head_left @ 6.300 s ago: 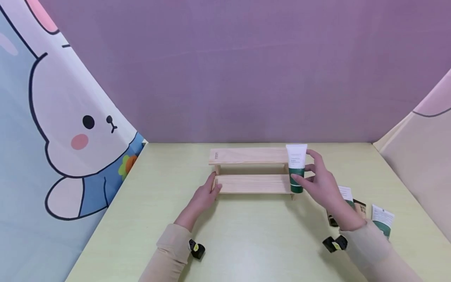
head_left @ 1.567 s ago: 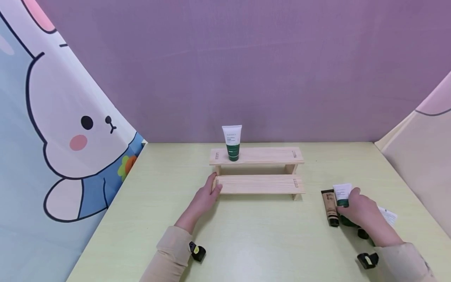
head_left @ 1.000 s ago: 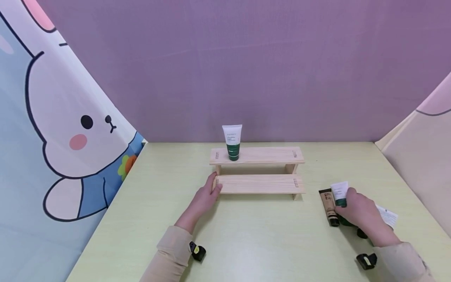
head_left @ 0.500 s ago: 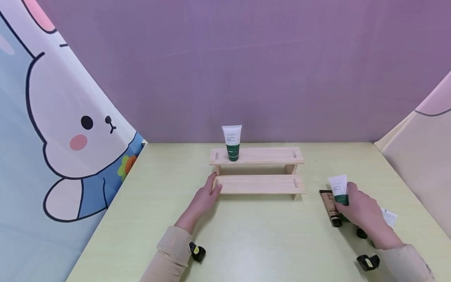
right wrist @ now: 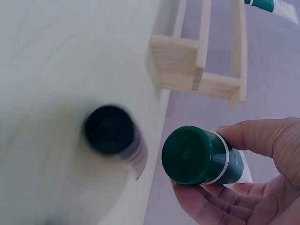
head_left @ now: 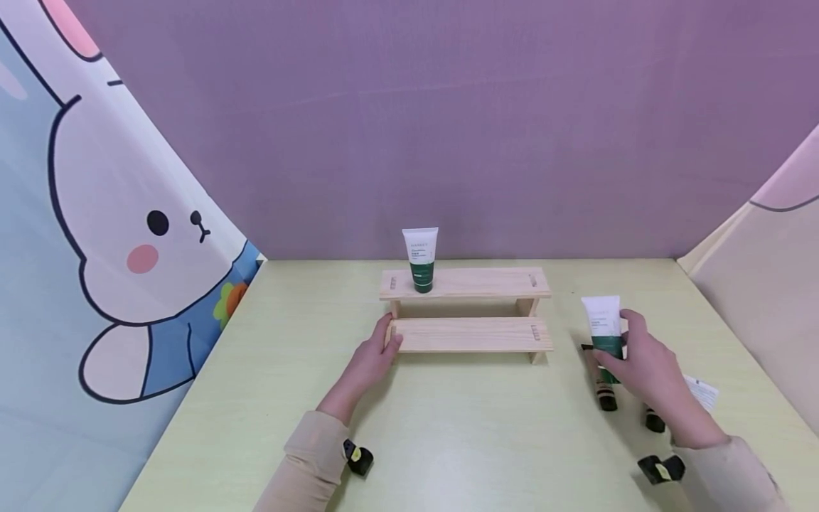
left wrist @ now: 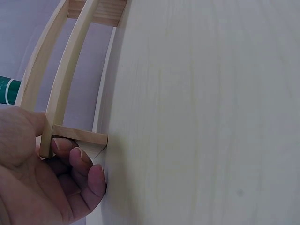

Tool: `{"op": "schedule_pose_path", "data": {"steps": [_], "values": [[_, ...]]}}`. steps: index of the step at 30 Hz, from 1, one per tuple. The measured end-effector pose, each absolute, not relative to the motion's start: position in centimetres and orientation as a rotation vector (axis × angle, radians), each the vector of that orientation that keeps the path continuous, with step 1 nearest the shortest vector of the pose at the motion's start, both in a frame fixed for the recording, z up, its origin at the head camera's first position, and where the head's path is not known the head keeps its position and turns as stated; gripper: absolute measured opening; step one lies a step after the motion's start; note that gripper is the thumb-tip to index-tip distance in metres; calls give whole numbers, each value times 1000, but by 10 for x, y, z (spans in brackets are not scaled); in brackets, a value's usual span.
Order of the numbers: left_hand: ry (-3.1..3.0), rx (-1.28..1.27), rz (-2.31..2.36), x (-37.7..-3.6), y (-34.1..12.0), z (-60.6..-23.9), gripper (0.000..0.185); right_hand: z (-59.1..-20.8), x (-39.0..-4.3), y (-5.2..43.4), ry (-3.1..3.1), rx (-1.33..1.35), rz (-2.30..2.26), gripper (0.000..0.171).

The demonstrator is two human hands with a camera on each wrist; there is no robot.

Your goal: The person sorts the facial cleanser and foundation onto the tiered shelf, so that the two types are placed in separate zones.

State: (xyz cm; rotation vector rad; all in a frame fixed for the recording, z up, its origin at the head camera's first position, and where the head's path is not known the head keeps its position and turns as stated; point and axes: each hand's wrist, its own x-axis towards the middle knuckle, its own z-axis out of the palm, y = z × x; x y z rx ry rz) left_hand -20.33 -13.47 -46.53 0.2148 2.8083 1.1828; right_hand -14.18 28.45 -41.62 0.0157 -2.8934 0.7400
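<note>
Your right hand (head_left: 646, 363) grips a white-and-green tube (head_left: 604, 328), fingers curled round its lower body. Half a second ago the tube lay low among the others near the right edge of the tabletop (head_left: 461, 427); now you hold it upright, clear of the surface, cap down, just right of the wooden rack (head_left: 467, 313). By this change, the pick-up appears done and the carry toward the rack begun.

Your left hand (head_left: 374, 355) has not moved: its fingers hold the left end of the rack's lower step, bracing it.

1 matching tube (head_left: 420, 259) stands on its cap at the left end of the upper step. Beneath your right hand lies a brown tube (head_left: 606, 398) with a black cap, and another white-and-green tube (head_left: 700, 391) lies beside it.

The rack is pale, unfinished wood with 2 flat steps on slab legs. The tubes are smooth soft plastic, flat-crimped at one end, with round glossy caps (right wrist: 187, 154). The tabletop is a matt light woodgrain.
</note>
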Motion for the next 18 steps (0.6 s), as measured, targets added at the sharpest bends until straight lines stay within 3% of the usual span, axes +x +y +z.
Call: {"op": "schedule_pose_path", "data": {"steps": [18], "values": [[2798,225,1201,-204,-135,-468,56,-395,-159,245,-2788,146,925,80]]}}
